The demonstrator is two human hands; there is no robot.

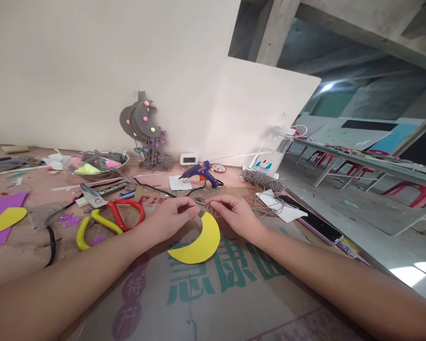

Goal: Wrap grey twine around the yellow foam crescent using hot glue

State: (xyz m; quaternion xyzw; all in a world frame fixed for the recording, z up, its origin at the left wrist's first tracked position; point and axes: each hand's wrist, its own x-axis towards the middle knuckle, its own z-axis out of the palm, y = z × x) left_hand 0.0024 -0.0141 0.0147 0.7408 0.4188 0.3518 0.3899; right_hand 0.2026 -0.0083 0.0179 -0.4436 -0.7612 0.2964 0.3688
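A yellow crescent moon cutout [199, 244] lies on the cardboard, its upper tip between my two hands. My left hand [173, 219] is closed, thumb and forefinger pressed together just left of that tip; what it pinches is too small to make out. With closed fingertips, my right hand [236, 217] pinches a bit of grey yarn at the tip. A blue hot glue gun [201, 171] rests on a white paper square [180, 183] beyond the hands. Scissors with red and yellow handles [126, 215] lie by my left forearm.
Grey crescent ornaments with pompoms [144, 123] hang at the wall, near a small digital clock [189, 158]. A metal bowl [122, 163] of craft bits stands left, above purple foam sheet [3, 213]. Grey yarn [257, 179] and a phone [314, 222] lie right.
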